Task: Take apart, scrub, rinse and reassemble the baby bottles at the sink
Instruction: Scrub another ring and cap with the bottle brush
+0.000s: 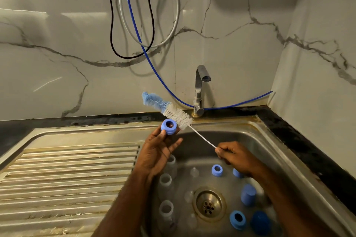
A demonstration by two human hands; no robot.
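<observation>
My left hand (159, 149) pinches a blue bottle ring (169, 126) above the sink's back left edge, its opening facing me. My right hand (234, 157) grips the twisted wire handle of a bottle brush (176, 113). The brush's white and blue bristles lie just behind the ring, pointing up and left. In the steel sink (256, 140), three clear bottles (166, 183) stand along the left wall. Clear teats (194, 171) lie near the drain. Two more blue rings (217, 170) and blue caps (248, 194) sit on the right side of the basin.
A chrome tap (200, 90) stands behind the sink with no water running. The ribbed drainboard (67, 175) spreads to the left. Black, grey and blue hoses (134, 31) hang on the marble wall. A dark counter edge (300, 140) borders the right.
</observation>
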